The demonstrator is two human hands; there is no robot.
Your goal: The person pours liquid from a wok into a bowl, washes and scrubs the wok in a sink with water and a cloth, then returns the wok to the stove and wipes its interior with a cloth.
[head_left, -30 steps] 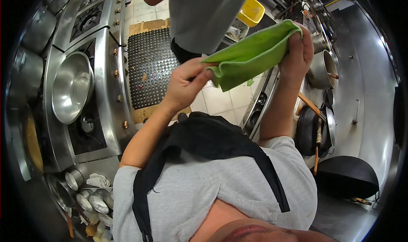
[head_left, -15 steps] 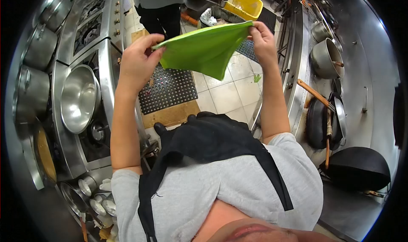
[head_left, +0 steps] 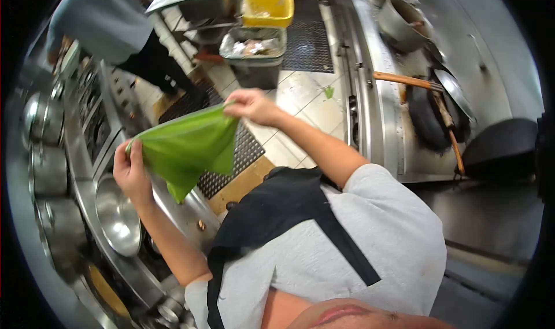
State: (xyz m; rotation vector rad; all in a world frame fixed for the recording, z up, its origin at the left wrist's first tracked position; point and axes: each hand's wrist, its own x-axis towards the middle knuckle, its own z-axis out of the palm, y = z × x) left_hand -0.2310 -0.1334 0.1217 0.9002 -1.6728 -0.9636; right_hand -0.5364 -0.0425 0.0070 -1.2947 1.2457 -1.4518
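The cloth (head_left: 188, 147) looked soft and matt. The bowl (head_left: 118, 216) was smooth, shiny metal; the yellow tub (head_left: 267, 8) looked plastic.

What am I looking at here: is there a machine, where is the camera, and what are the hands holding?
There is no machine: a person works with bare hands. The camera is worn on their head and looks forward and down, so their chest and black apron show below. The left hand and right hand each grip an edge of a bright green cloth, which hangs between them. At left, a wide, shiny steel bowl sits on a steel stove. At right, a grey metal pot stands on a steel counter. Another person stands at upper left.
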